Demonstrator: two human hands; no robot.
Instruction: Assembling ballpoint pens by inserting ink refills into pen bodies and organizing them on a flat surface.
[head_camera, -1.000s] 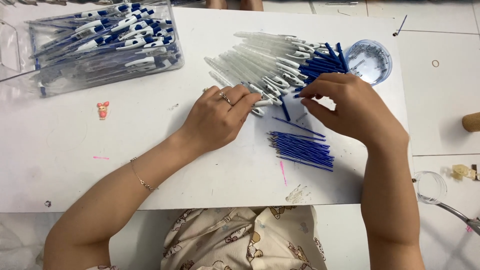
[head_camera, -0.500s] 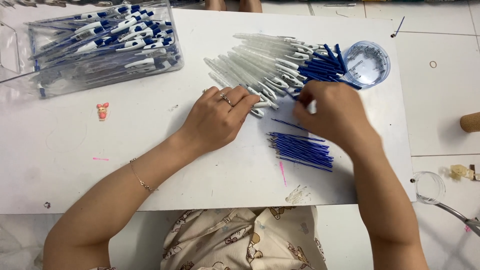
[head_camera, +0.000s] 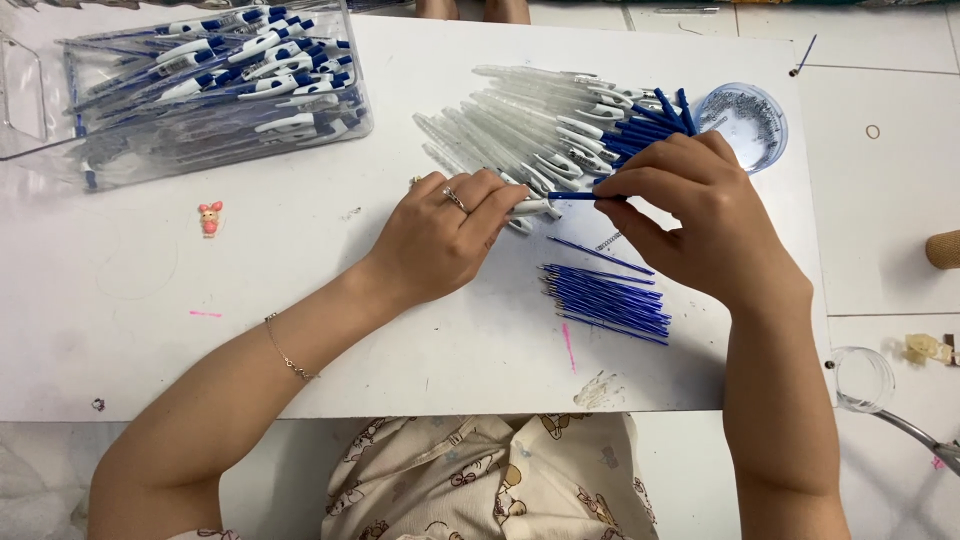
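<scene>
My left hand (head_camera: 445, 235) grips a clear pen barrel (head_camera: 530, 207) just above the white table (head_camera: 250, 290). My right hand (head_camera: 690, 215) pinches a thin blue refill (head_camera: 580, 196) whose tip sits at the barrel's open end. Behind both hands lies a fanned pile of clear pen barrels (head_camera: 530, 125) with blue ends. A bundle of blue refills (head_camera: 610, 300) rests on the table under my right hand, with a small spring (head_camera: 608, 241) beside one loose refill.
A clear plastic bin of finished blue and white pens (head_camera: 215, 85) stands at the back left. A round clear dish of small springs (head_camera: 745, 122) sits at the back right. A tiny pink figure (head_camera: 210, 217) lies at left. A clear cup (head_camera: 862, 378) stands on the floor.
My right hand has lifted from the refill bundle and brought a blue refill up to the barrel held by my left hand. The left hand has stayed in place.
</scene>
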